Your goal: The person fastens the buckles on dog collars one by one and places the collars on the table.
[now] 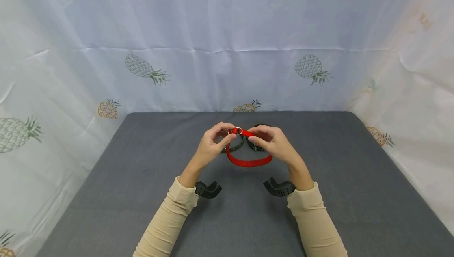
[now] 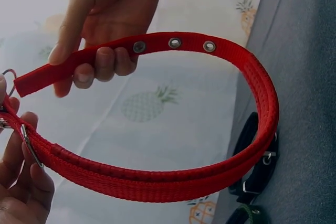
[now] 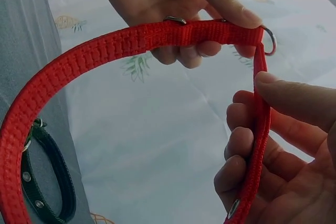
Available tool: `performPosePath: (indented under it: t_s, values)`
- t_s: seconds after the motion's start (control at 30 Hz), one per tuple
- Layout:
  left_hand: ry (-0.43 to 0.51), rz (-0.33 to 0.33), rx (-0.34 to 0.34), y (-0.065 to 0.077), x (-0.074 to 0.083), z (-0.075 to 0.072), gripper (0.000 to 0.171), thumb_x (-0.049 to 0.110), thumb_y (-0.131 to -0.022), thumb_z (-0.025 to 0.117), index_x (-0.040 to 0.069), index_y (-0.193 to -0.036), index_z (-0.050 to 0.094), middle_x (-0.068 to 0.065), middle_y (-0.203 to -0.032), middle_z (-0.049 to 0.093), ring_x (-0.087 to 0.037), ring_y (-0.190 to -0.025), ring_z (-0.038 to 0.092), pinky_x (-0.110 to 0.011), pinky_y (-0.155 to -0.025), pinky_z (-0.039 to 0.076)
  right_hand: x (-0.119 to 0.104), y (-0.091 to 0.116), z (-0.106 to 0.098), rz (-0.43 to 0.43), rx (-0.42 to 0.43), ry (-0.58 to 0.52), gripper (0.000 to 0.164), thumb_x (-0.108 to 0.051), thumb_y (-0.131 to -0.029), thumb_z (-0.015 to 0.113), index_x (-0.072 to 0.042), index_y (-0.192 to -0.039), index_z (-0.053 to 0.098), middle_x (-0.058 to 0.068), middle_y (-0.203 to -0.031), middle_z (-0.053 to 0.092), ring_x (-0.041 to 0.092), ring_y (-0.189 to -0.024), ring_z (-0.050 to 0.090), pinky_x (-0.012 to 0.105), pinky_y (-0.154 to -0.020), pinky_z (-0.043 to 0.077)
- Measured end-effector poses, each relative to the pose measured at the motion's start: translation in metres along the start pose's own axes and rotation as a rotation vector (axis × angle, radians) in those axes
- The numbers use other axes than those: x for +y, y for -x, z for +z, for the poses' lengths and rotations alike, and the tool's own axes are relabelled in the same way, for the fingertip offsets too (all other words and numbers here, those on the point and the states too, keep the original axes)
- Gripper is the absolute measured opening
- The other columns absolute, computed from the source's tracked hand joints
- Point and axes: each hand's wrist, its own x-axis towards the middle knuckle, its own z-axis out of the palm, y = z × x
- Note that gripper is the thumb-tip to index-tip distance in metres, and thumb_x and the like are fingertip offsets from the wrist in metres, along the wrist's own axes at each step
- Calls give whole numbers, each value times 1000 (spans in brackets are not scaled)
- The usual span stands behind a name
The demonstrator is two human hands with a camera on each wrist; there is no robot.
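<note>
A red collar point(image 1: 249, 163) hangs in a loop between both hands, above the table. My left hand point(image 1: 208, 146) pinches its buckle end, where a metal ring and the buckle frame point(image 2: 32, 146) sit. In the right wrist view the left thumb point(image 3: 247, 16) lies flat along that end. My right hand point(image 1: 278, 143) grips the strap's free end, the part with metal eyelets point(image 2: 175, 42). The strap's tip is at the ring; whether it passes through I cannot tell.
Behind the red loop, a dark green collar point(image 1: 235, 147) and a black collar point(image 1: 253, 146) lie on the grey table point(image 1: 149, 194). White curtains with pineapple prints point(image 1: 230, 79) stand at the back and sides. Each wrist wears a black mount point(image 1: 208, 190).
</note>
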Motion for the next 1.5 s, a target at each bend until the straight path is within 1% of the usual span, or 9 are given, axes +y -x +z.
performPosePath:
  t_s: [0.17, 0.3, 0.53, 0.7, 0.97, 1.17, 1.3, 1.43, 1.5]
  values:
    - [-13, 16, -13, -1, -2, 2, 24, 17, -94, 63, 0, -111, 62, -13, -84, 55, -8, -70, 51, -21, -65, 46, 1, 0, 1, -23, 3, -5, 23, -7, -92, 63, 7, -109, 65, 24, -94, 63, 4, -68, 54, 23, -60, 48]
    - [-24, 20, -13, 0, -3, 2, 22, 15, -94, 62, 1, -111, 62, -12, -83, 54, -7, -69, 51, -23, -64, 47, 2, 0, 2, -26, 3, -1, 22, -8, -92, 63, 5, -110, 65, 22, -95, 63, 5, -68, 53, 23, -61, 48]
    - [-28, -2, -7, -1, -2, 2, 21, 13, -94, 62, 1, -111, 61, -14, -84, 55, -6, -71, 51, -24, -63, 47, 1, -1, 2, -29, 8, 6, 21, -8, -93, 63, 2, -111, 66, 21, -94, 63, 7, -69, 53, 24, -60, 47]
    - [-39, -15, -12, -1, -1, 3, 20, 11, -94, 62, 2, -111, 60, -13, -82, 54, -6, -69, 50, -24, -62, 46, 1, -2, 2, -26, 13, 7, 22, -9, -93, 63, 2, -111, 66, 20, -95, 63, 7, -70, 54, 22, -61, 47]
    - [-62, -25, -26, 0, -3, 4, 18, 5, -93, 62, 3, -111, 61, -13, -79, 54, -6, -65, 50, -21, -60, 45, 2, -2, 3, -28, 19, -10, 22, -10, -93, 63, 2, -111, 66, 22, -95, 63, 5, -71, 56, 21, -65, 49]
    - [-83, -14, -23, 0, -2, 4, 18, 0, -90, 63, 1, -109, 62, -16, -76, 56, -5, -65, 49, -24, -60, 46, 2, -1, 3, -25, 22, -6, 22, -10, -92, 64, 2, -110, 67, 21, -98, 66, 5, -71, 56, 21, -64, 48]
    - [-102, -18, -32, 0, -3, 3, 18, 3, -91, 63, 4, -109, 63, -13, -77, 56, -5, -66, 49, -24, -60, 46, 2, -1, 2, -25, 19, -5, 21, -10, -92, 64, 2, -110, 67, 21, -98, 66, 4, -71, 56, 21, -64, 48]
    - [-119, -11, -43, 0, -4, 2, 18, 14, -93, 64, 5, -109, 63, -11, -77, 56, -5, -68, 49, -23, -62, 46, 2, 0, 2, -16, 11, -3, 21, -10, -92, 64, 2, -109, 67, 21, -99, 67, 5, -72, 57, 21, -65, 49]
    - [-125, -12, -49, 0, -4, 2, 19, 16, -93, 64, 5, -108, 63, -11, -77, 55, -6, -68, 48, -23, -63, 45, 2, 0, 2, -11, 6, 1, 21, -10, -92, 64, 1, -108, 67, 21, -98, 66, 5, -70, 55, 21, -63, 47]
